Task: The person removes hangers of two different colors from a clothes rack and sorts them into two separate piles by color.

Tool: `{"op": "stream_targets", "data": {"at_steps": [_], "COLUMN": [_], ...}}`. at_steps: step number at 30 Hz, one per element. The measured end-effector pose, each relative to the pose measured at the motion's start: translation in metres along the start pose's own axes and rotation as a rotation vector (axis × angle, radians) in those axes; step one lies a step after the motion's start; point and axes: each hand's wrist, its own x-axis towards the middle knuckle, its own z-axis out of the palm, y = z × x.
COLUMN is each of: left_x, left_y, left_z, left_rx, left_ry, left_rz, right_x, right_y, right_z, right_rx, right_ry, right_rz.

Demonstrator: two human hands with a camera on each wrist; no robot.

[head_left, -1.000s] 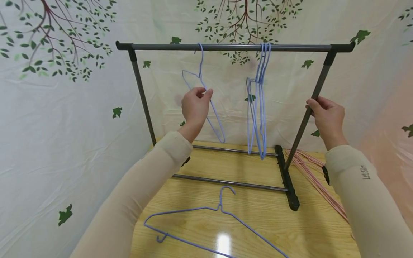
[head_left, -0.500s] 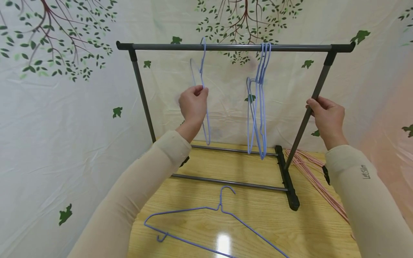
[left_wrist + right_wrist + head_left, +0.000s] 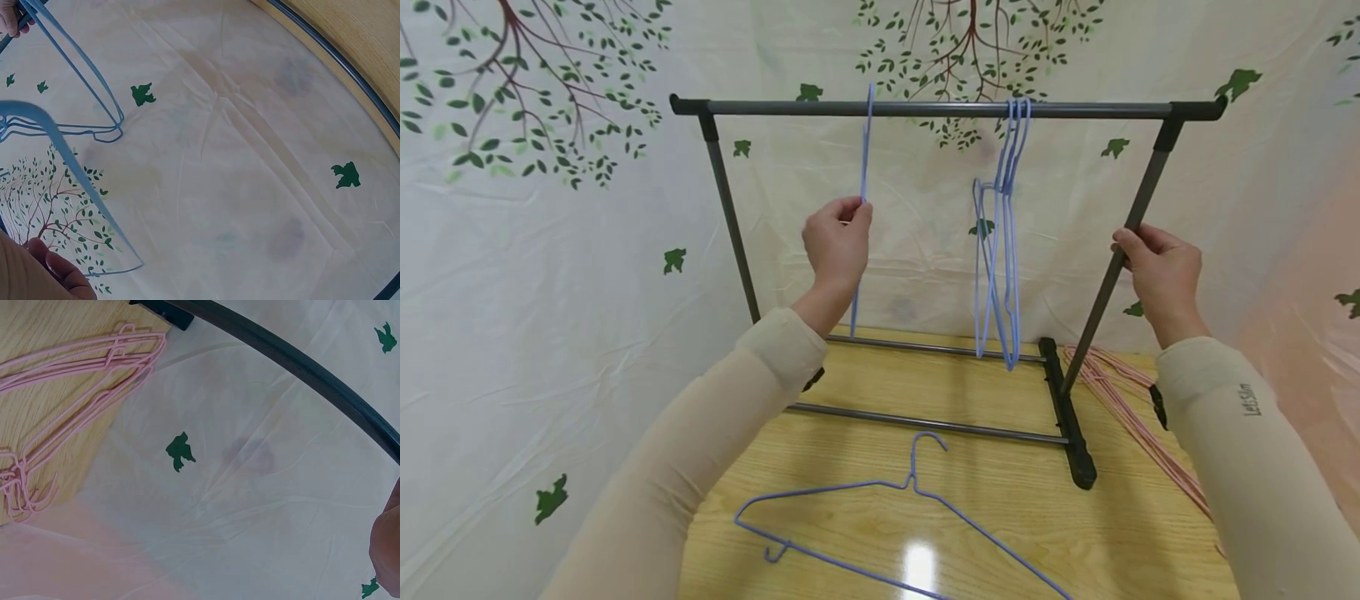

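In the head view my left hand (image 3: 838, 242) pinches a blue wire hanger (image 3: 865, 162) by its near shoulder, just below the neck. That hanger is seen edge-on, its hook over the top bar of a dark metal clothes rack (image 3: 940, 110). With thumb and fingers my right hand (image 3: 1165, 271) grips the rack's right upright. Several blue hangers (image 3: 1000, 250) hang bunched on the bar right of centre. One more blue hanger (image 3: 880, 484) lies flat on the wooden table in front of the rack. In the left wrist view the held hanger (image 3: 87, 181) passes close to the fingers.
Pink hangers (image 3: 94, 381) lie in a pile on the wooden table (image 3: 1000, 533), right of the rack's black foot (image 3: 1071, 433). Two lower rails (image 3: 925, 422) join the rack's feet. Behind hangs a pale cloth (image 3: 925, 283) printed with leaves and branches.
My left hand has shifted slightly left and turned the held hanger from an angled view to edge-on, its hook rising a little at the bar. The right hand stays on the upright.
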Motion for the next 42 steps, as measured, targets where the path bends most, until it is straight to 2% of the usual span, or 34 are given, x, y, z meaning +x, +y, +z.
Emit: {"op": "stream_targets", "data": {"at_steps": [6,10,18,28,34,42], "left_x": [0.002,0.0,-0.003,-0.005,-0.009,-0.014], "left_y": [0.001,-0.002,-0.019,-0.037,-0.054,-0.076], "left_z": [-0.004,-0.009,-0.022,-0.037,-0.047,-0.065], "left_rx": [-0.03,-0.016,0.031,0.103,0.143,0.156], "left_ry": [-0.017,-0.032,-0.05,-0.034,-0.019,-0.05], "left_rz": [0.005,0.018,0.05,0.126,0.157,0.186], "right_x": [0.0,0.0,0.001,0.003,0.003,0.007], "right_y": [0.002,0.003,0.002,0.002,0.001,0.001], "right_z": [-0.002,-0.002,-0.002,-0.002,-0.001,0.002], "right_rx": [0.0,0.0,0.002,0.016,0.033,0.026], "right_ry": [0.004,-0.001,-0.004,0.002,-0.003,-0.007], "right_rz": [0.004,0.007,0.012,0.008,0.008,0.015]}}
